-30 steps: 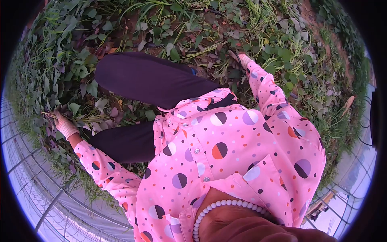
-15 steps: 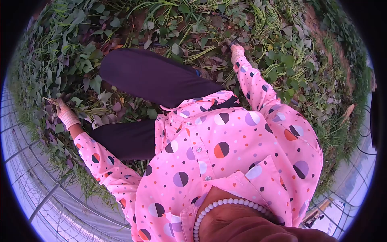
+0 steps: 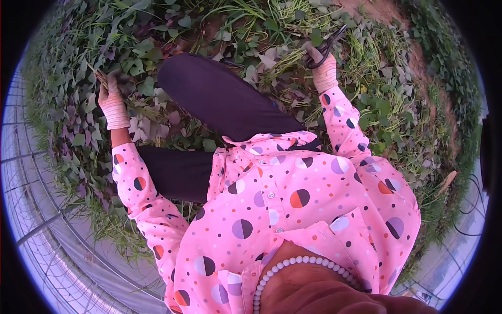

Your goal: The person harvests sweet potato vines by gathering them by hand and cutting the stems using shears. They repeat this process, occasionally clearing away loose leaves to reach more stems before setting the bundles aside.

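My left hand [image 3: 111,99], in a striped glove with dark fingers, is closed around a small bundle of cut stems [image 3: 98,75] whose ends stick up past the thumb. Green and purplish vine leaves [image 3: 86,123] surround that hand. On the other side, my right hand [image 3: 323,70], gloved the same way, grips a pair of black-handled scissors [image 3: 329,47]. Their blades point up and to the right, away from my body. Beneath the scissors lie pale green vine stems [image 3: 285,63] and leaves. Whether the blades are apart I cannot make out.
My dark-trousered knee [image 3: 193,86] is bent between the two hands, over the vines. A bare soil strip [image 3: 384,21] runs along the upper right beside more leafy growth. At the left edge stands a framework of metal bars [image 3: 39,227] with plastic sheeting.
My left hand has shifted right and upward in view, still holding the stems. My right hand has moved a little to the right, and the scissors now show plainly, raised above the vines.
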{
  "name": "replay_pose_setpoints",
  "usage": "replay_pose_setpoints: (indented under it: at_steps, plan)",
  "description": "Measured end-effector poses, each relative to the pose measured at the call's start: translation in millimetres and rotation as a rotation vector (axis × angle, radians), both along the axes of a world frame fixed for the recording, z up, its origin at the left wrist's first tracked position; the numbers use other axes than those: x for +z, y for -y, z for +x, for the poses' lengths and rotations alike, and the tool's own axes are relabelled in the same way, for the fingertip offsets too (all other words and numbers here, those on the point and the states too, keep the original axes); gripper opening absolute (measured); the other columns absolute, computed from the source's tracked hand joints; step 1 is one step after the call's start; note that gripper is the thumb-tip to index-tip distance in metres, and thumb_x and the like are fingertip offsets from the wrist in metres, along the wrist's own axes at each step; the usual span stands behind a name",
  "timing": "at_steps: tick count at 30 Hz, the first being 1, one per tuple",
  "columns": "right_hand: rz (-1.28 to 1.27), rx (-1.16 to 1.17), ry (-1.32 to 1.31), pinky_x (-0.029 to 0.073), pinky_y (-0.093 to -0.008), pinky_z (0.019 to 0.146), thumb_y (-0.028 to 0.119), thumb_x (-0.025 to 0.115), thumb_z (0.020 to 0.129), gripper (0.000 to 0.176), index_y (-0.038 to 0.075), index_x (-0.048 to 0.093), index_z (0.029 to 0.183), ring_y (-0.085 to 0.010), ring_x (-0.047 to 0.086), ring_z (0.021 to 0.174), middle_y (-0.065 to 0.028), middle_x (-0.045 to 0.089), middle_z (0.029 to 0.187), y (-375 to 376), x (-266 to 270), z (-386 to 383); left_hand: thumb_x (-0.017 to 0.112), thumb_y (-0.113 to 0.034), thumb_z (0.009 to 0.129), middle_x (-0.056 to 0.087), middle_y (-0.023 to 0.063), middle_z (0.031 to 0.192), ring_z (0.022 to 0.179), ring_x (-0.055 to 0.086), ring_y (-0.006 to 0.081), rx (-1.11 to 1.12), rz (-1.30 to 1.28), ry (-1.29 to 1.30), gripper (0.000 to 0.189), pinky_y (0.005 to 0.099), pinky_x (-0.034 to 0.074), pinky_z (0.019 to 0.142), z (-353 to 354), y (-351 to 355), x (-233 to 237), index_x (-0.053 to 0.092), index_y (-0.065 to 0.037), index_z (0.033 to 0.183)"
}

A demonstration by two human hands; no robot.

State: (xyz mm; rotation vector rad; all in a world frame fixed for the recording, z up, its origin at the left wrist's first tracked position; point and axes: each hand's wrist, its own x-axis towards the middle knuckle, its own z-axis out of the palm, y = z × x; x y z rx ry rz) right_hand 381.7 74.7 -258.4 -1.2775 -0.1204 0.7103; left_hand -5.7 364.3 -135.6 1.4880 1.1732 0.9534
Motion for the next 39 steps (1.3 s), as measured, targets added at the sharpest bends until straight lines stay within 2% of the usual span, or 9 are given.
replay_pose_setpoints:
  at_steps: [5, 8, 11, 14, 17, 24, 32, 35, 39]
  plan:
    - [0.043, 0.295, 0.340, 0.046, -0.0228, 0.057, 0.017, 0.069, 0.080, 0.018, 0.001, 0.064, 0.088, -0.0114, 0.061, 0.063, -0.0047, 0.066, 0.074, -71, 87, -38, 0.062, -0.022, 0.090, 0.063, -0.0039, 0.076, 0.055, 0.041, 0.0004, -0.161, 0.104, -0.016, 0.020, 0.0175, 0.031, 0.050, 46, 28, 1, 0.067, -0.004, 0.099]
    - [0.247, 0.441, 0.394, 0.049, -0.0226, 0.060, 0.015, 0.074, 0.077, 0.021, 0.001, 0.063, 0.088, -0.0100, 0.062, 0.065, -0.0044, 0.066, 0.075, -133, 105, -86, 0.068, -0.010, 0.083, 0.066, 0.0044, 0.094, 0.082, 0.060, 0.0096, -0.336, 0.036, 0.090, 0.026, 0.0224, 0.048, 0.074, 56, 38, 7, 0.062, -0.001, 0.107]
    - [0.248, 0.657, 0.445, 0.050, -0.0259, 0.071, 0.017, 0.073, 0.076, 0.030, 0.001, 0.062, 0.098, -0.0112, 0.061, 0.078, -0.0065, 0.067, 0.089, -184, 125, -152, 0.071, -0.007, 0.078, 0.062, 0.0082, 0.109, 0.096, 0.059, 0.0149, -0.419, 0.051, -0.040, 0.046, 0.0267, 0.047, 0.085, 62, 44, 19, 0.051, 0.000, 0.118]
    - [0.146, 0.704, 0.712, 0.050, -0.0310, 0.081, 0.026, 0.071, 0.075, 0.043, 0.001, 0.060, 0.109, -0.0266, 0.065, 0.093, -0.0167, 0.067, 0.099, -220, 126, -202, 0.063, 0.003, 0.080, 0.062, 0.0074, 0.107, 0.093, 0.059, 0.0131, -0.304, 0.169, -0.041, 0.039, 0.0255, 0.048, 0.083, 46, 27, 0, 0.052, 0.001, 0.118]
    - [0.328, 0.766, 0.580, 0.049, -0.0271, 0.072, 0.019, 0.070, 0.081, 0.034, 0.000, 0.059, 0.107, -0.0108, 0.059, 0.078, -0.0076, 0.066, 0.087, -216, 122, -213, 0.061, -0.006, 0.087, 0.065, 0.0042, 0.101, 0.078, 0.057, 0.0081, -0.045, 0.148, 0.129, 0.031, 0.0229, 0.048, 0.069, 29, 21, -3, 0.056, 0.001, 0.117]
    - [0.070, 0.575, 0.206, 0.045, -0.0228, 0.062, 0.018, 0.068, 0.081, 0.023, 0.002, 0.061, 0.097, -0.0085, 0.054, 0.066, -0.0007, 0.060, 0.075, -161, 56, -140, 0.062, -0.029, 0.090, 0.066, 0.0081, 0.102, 0.082, 0.060, 0.0147, 0.698, 0.529, -0.028, 0.041, 0.0244, 0.047, 0.074, -86, -3, 51, 0.057, -0.001, 0.119]
    - [-0.439, 0.361, 0.446, 0.044, -0.0235, 0.057, 0.029, 0.063, 0.088, 0.031, 0.002, 0.064, 0.104, -0.0109, 0.059, 0.064, -0.0034, 0.067, 0.085, -59, -66, 25, 0.056, -0.044, 0.089, 0.064, 0.0161, 0.110, 0.100, 0.060, 0.0314, 0.909, 0.422, -0.990, 0.049, 0.0376, 0.044, 0.085, -140, 31, 75, 0.056, -0.009, 0.124]
    - [-0.389, 0.299, 0.276, 0.046, -0.0251, 0.057, 0.030, 0.061, 0.089, 0.033, 0.001, 0.063, 0.104, -0.0121, 0.060, 0.065, -0.0048, 0.066, 0.085, -40, -66, 48, 0.055, -0.050, 0.087, 0.066, 0.0156, 0.106, 0.100, 0.060, 0.0344, 0.920, 0.332, -0.618, 0.051, 0.0370, 0.044, 0.086, -171, 21, 46, 0.060, -0.010, 0.119]
    - [-0.384, 0.354, 0.334, 0.047, -0.0260, 0.061, 0.038, 0.058, 0.090, 0.040, 0.000, 0.063, 0.104, -0.0139, 0.062, 0.070, -0.0062, 0.067, 0.087, -55, 7, 32, 0.056, -0.025, 0.090, 0.064, 0.0149, 0.111, 0.102, 0.061, 0.0229, 0.746, 0.517, -0.494, 0.038, 0.0292, 0.046, 0.084, -188, 16, 29, 0.055, 0.001, 0.118]
